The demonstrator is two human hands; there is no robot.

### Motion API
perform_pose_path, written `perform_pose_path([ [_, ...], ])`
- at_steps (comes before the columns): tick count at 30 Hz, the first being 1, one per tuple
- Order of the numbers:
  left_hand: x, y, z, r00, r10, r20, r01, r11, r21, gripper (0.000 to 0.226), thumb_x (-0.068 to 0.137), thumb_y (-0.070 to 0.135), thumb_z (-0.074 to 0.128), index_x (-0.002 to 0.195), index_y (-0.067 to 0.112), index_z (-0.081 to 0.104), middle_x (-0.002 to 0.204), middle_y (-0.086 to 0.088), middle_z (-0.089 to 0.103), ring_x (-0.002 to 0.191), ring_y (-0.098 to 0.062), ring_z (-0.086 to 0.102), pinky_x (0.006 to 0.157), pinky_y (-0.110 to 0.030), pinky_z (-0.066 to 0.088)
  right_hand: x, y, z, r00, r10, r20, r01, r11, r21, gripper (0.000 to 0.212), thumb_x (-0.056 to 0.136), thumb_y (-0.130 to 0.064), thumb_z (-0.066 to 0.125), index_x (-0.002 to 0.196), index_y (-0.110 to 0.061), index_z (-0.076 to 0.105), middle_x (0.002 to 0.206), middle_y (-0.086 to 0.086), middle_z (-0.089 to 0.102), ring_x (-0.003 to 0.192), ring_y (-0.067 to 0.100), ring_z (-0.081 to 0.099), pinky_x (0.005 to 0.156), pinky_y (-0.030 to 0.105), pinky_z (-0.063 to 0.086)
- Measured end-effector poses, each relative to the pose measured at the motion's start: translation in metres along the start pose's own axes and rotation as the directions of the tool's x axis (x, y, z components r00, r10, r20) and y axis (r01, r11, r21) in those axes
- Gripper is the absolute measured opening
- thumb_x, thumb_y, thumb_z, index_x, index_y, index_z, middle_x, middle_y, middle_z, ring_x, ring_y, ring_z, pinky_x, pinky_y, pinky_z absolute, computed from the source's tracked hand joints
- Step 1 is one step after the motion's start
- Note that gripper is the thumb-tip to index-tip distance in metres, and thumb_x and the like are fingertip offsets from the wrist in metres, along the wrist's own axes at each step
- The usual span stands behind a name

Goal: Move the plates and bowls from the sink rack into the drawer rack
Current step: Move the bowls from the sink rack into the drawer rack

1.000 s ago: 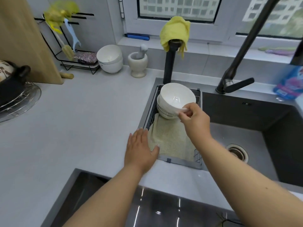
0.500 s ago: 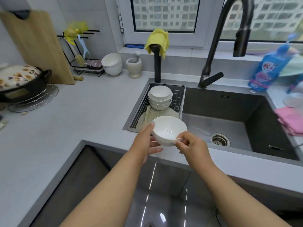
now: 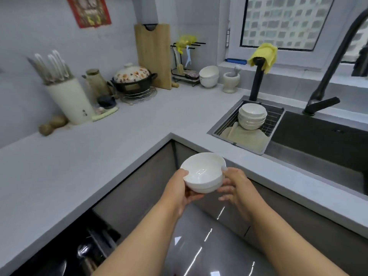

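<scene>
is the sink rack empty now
No, a stack of white bowls sits in the sink rack.

Far ahead of the hands and to their left, a wooden cutting board leaned upright against the wall. A flowered pot sat on a wire trivet beside it. A knife block stood further left. A mortar stood ahead, and a yellow cloth hung over a black post to the right.
</scene>
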State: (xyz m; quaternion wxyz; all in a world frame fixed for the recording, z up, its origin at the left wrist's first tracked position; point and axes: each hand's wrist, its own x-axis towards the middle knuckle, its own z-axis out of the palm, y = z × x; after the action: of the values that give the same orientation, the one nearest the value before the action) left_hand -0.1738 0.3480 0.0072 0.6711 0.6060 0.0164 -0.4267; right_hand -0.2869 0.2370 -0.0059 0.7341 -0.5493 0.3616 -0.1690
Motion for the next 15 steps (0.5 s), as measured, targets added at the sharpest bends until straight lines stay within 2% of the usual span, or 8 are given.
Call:
perform_pose_path([
  [3, -0.025, 0.001, -0.045, 0.995, 0.047, -0.087, -0.05, 0.998, -0.03, 0.021, 0.096, 0.026, 0.04, 0.099, 0.015, 0.057, 0.095, -0.014, 0.065, 0.079, -0.028, 0.063, 0.064, -0.036, 0.054, -0.011, 0.007, 0.044, 0.982, 0.06, 0.181, -0.079, 0.992, 0.1, 0.038, 0.093, -0.03, 0.053, 0.122, -0.006, 0.05, 0.082, 0.011, 0.061, 0.068, 0.022, 0.062, 0.063, 0.036, 0.053],
  [6, -0.047, -0.002, -0.09, 0.981, 0.083, -0.178, -0.096, 0.993, -0.067, 0.022, 0.097, 0.029, 0.04, 0.098, 0.015, 0.057, 0.093, -0.013, 0.066, 0.078, -0.026, 0.064, 0.056, -0.031, 0.053, -0.021, 0.017, 0.087, 0.955, 0.09, 0.282, -0.116, 0.99, 0.077, 0.04, 0.09, -0.03, 0.055, 0.12, -0.005, 0.052, 0.08, 0.012, 0.064, 0.067, 0.022, 0.066, 0.07, 0.039, 0.053],
  [8, -0.061, -0.006, -0.12, 0.968, 0.091, -0.233, -0.116, 0.989, -0.095, 0.022, 0.098, 0.032, 0.04, 0.098, 0.016, 0.057, 0.092, -0.012, 0.066, 0.077, -0.025, 0.065, 0.057, -0.031, 0.054, -0.027, 0.026, 0.114, 0.936, 0.122, 0.331, -0.143, 0.989, 0.04, 0.039, 0.09, -0.029, 0.056, 0.12, -0.004, 0.054, 0.081, 0.013, 0.064, 0.07, 0.024, 0.067, 0.071, 0.039, 0.054],
  [12, -0.091, -0.017, -0.188, 0.943, 0.102, -0.317, -0.145, 0.983, -0.115, 0.025, 0.101, 0.035, 0.039, 0.106, 0.017, 0.056, 0.1, -0.013, 0.066, 0.08, -0.024, 0.067, 0.055, -0.031, 0.056, -0.05, 0.05, 0.177, 0.909, 0.175, 0.378, -0.167, 0.985, -0.053, 0.031, 0.091, -0.022, 0.05, 0.116, -0.004, 0.055, 0.075, 0.011, 0.062, 0.063, 0.023, 0.064, 0.064, 0.035, 0.051],
  [15, -0.119, -0.033, -0.249, 0.907, 0.099, -0.41, -0.128, 0.991, -0.043, 0.036, 0.101, 0.043, 0.035, 0.106, 0.016, 0.058, 0.093, -0.014, 0.069, 0.075, -0.026, 0.069, 0.058, -0.034, 0.057, -0.075, 0.076, 0.227, 0.891, 0.191, 0.412, -0.142, 0.979, -0.147, 0.026, 0.091, -0.021, 0.049, 0.111, -0.007, 0.056, 0.077, 0.01, 0.06, 0.068, 0.024, 0.06, 0.072, 0.041, 0.051],
])
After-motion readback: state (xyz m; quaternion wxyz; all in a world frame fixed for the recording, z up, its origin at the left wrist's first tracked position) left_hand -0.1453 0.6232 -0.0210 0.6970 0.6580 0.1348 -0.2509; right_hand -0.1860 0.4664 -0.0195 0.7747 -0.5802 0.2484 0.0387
